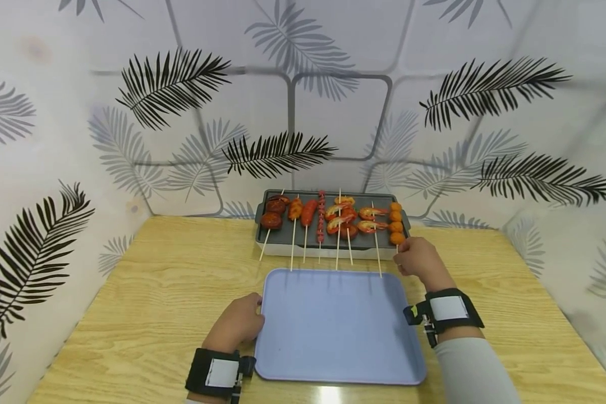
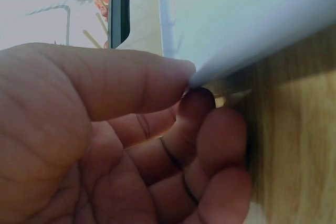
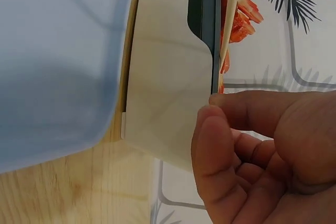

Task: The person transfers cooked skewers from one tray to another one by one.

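The tray (image 1: pixel 338 331) lies on the table (image 1: pixel 146 314), its left edge pinched between thumb and fingers of the left hand (image 1: pixel 238 321). The right hand (image 1: pixel 418 257), well apart from the left, is just past the tray's far right corner, its thumb and finger closed on the stick of the ball skewer (image 1: pixel 396 226); the fingertips hide the stick's end. Just beyond the tray sits the grill (image 1: pixel 363 254), with that skewer at the end nearest the tray's far right corner. Also on it are shrimp (image 1: pixel 366 225), a sausage (image 1: pixel 309 213) and a thin pink skewer (image 1: pixel 320 230), their sticks pointing toward the tray.
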Demonstrator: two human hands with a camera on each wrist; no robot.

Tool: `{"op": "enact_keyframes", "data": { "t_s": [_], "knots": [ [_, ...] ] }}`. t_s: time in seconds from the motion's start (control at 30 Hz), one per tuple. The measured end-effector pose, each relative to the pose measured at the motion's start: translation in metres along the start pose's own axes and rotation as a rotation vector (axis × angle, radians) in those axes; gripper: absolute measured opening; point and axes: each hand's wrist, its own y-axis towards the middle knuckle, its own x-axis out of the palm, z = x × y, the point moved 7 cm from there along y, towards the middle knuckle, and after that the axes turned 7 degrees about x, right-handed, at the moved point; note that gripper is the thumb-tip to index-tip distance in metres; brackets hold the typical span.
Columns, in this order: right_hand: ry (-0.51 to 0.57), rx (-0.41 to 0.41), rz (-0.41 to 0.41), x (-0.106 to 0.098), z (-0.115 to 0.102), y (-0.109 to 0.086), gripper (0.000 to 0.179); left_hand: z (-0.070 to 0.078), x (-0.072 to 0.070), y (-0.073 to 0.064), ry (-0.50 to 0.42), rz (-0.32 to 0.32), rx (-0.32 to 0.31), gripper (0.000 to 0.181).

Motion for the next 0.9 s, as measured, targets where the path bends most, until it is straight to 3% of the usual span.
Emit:
{"op": "enact_keyframes", "data": {
  "t_s": [0.17, 0.6, 0.9],
  "knots": [
    [0.039, 0.020, 0.039, -0.004, -0.003, -0.001, 0.012, 0.002, 0.000, 0.000, -0.005, -0.011, -0.003, 0.040],
    [-0.073, 0.061, 0.090, -0.010, -0.006, 0.006, 0.017, 0.002, 0.000, 0.000, -0.016, -0.019, 0.003, 0.041],
    [-0.125, 0.030, 0.081, -0.007, -0.011, 0.007, 0.020, 0.002, -0.001, -0.001, 0.004, -0.017, -0.006, 0.040]
  ]
}}
